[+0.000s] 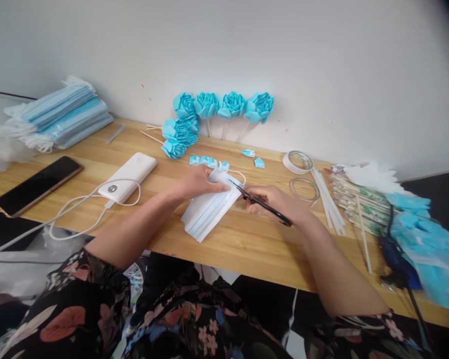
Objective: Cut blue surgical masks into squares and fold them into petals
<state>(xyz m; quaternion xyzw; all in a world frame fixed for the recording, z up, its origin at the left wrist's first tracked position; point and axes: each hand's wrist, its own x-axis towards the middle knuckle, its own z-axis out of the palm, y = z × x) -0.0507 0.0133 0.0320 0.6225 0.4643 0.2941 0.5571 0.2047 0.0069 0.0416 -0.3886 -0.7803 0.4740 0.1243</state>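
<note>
As I look down from the head camera, I have a pale blue, pleated face mask (211, 212) slanting over the middle of the light wooden table (269, 264); whether its lower end touches the wood I cannot tell. My left hand (199, 182) is clamped on its upper part, thumb laid across the front, other fingers mostly hidden behind. My right hand (271, 197) is closed around the black-handled scissors (267, 204), their blades lying against the mask's upper right edge, near the left thumb. I cannot make out how far apart the blades stand. A thin white ear loop (240, 173) arches just above the blades, close in their way.

Just beyond the left hand I see a row of folded blue petals (209, 162), partly covered by the hand and mask. Farther back, blue layered roses on pale sticks (232, 104) lean against the wall. Right of them, a white tape roll (289, 165) lies near flat white strips (327, 202). On my left are a white power bank (129, 174) with its cable, a black phone (39, 185) and a stack of blue masks (65, 114).
</note>
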